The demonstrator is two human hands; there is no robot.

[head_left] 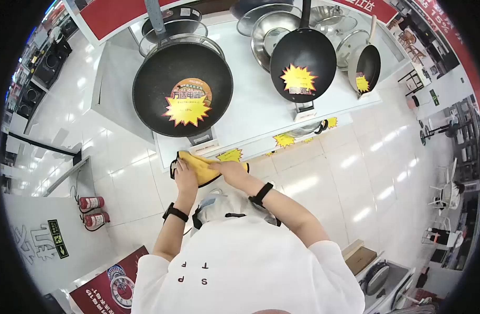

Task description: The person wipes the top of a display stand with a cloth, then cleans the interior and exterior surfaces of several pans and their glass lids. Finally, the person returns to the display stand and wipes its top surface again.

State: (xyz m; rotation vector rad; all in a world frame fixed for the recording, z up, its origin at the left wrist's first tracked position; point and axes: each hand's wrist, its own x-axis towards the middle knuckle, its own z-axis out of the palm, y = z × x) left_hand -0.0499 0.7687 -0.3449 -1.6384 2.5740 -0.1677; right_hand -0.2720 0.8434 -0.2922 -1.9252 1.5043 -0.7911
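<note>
"What's there?"

"A glossy white rectangular counter (pixel 253 112), twelve o'clock. On it, at eleven, a round matte-black wok (pixel 158 78) containing an orange label (pixel 199 87) and yellow starburst tag (pixel 186 111)."

"And the hands?"

"At the wok's six: right fingers (pixel 214 166) grasp a soft yellow black-edged cloth (pixel 199 163); left fingers (pixel 182 165) overlie it, grip unclear."

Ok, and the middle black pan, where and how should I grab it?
I'd take the pan by its handle, from above, probably with your right hand, the nearer one: it's propped open side towards you, handle pointing up and away, clear of the yellow sign.
</note>
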